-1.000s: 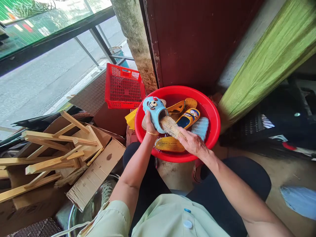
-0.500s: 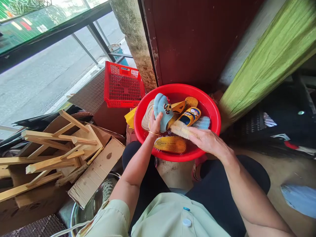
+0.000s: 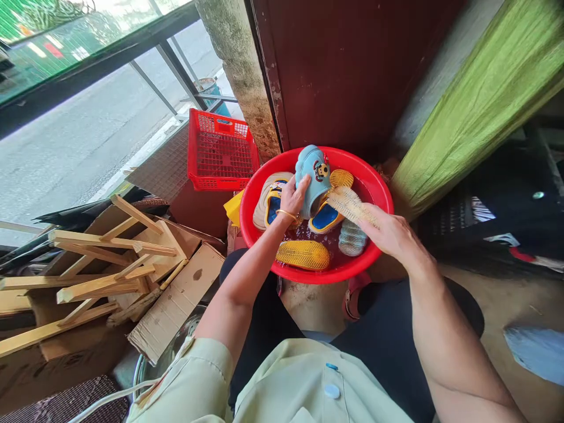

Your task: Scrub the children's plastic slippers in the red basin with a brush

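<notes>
My left hand [image 3: 294, 198] grips a light blue clog [image 3: 312, 176] with a cartoon figure on it, held up over a red basin [image 3: 383, 235]. My right hand [image 3: 392, 235] is closed on a pale scrub brush [image 3: 348, 205], whose bristle end is close by the clog's opening. In the basin's water lie a yellow sole [image 3: 304, 255], a blue-lined yellow slipper [image 3: 325, 218] and a grey-blue ridged shoe [image 3: 352, 238]. Another yellow sole [image 3: 342, 178] shows behind the clog. Left of my hand is a blue-and-yellow slipper [image 3: 273, 205] beside a beige item [image 3: 262, 205].
A red plastic crate [image 3: 222, 183] stands behind the basin on the left. Wooden stool legs [image 3: 101, 288] and a cardboard flap [image 3: 180, 299] crowd the left side. Behind the basin rises a dark red door [image 3: 352, 76]; a green cloth [image 3: 467, 106] hangs to the right.
The blue clog has risen and moved right, tilting so its opening faces lower right. The brush has shifted up and right, uncovering more of the slippers in the basin.
</notes>
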Demonstrator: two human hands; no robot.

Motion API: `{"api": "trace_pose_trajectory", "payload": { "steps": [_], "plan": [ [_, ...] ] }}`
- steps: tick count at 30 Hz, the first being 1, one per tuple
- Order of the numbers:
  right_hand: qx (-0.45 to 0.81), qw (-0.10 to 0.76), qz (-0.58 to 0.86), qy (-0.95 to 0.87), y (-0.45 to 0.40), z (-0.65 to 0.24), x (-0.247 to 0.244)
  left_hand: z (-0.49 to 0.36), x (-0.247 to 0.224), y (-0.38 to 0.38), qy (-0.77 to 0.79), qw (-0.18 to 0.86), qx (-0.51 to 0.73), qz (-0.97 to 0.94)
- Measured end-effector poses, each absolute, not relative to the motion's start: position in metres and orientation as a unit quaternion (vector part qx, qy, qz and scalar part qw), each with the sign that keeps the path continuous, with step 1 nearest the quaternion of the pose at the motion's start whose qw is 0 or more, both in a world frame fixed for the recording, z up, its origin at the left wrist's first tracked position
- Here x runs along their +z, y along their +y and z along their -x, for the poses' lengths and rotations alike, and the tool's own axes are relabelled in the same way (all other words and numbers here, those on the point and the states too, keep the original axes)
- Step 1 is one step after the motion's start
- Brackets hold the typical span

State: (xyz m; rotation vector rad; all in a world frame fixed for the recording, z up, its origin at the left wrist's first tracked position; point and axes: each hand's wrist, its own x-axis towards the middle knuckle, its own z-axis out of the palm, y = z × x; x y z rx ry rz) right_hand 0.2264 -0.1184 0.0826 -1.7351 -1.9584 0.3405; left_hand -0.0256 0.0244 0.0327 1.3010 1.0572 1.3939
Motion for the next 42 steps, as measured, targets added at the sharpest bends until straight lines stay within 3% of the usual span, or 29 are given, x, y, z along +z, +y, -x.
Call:
{"api": "trace_pose_trajectory", "payload": {
  "steps": [10, 17, 21, 26, 32, 37, 42],
  "plan": [
    [0.092, 0.192, 0.652, -0.728, -0.087, -0.190, 0.029, 0.015, -0.027, 0.048, 0.645, 0.381, 0.424, -0.509],
    [0.082, 0.185, 0.660, -0.723, -0.073, -0.187, 0.014, 0.042, -0.013, -0.015, 0.484, 0.339, 0.438, -0.678],
    [0.093, 0.195, 0.660, -0.719, -0.073, -0.192, 0.026, 0.077, -0.024, -0.072, 0.353, 0.355, 0.253, -0.828],
    [0.106, 0.249, 0.637, -0.721, -0.082, -0.191, 0.038, 0.073, -0.042, -0.097, 0.441, 0.374, 0.221, -0.785],
    [0.132, 0.169, 0.681, -0.700, -0.091, -0.193, 0.048, 0.054, -0.021, -0.076, 0.405, 0.313, -0.016, -0.859],
    [0.135, 0.232, 0.687, -0.675, -0.087, -0.206, 0.046, 0.071, -0.007, -0.058, 0.355, 0.402, 0.196, -0.821],
    [0.156, 0.314, 0.640, -0.684, -0.086, -0.187, 0.040, 0.073, -0.005, -0.042, 0.391, 0.554, 0.385, -0.626]
  ]
}}
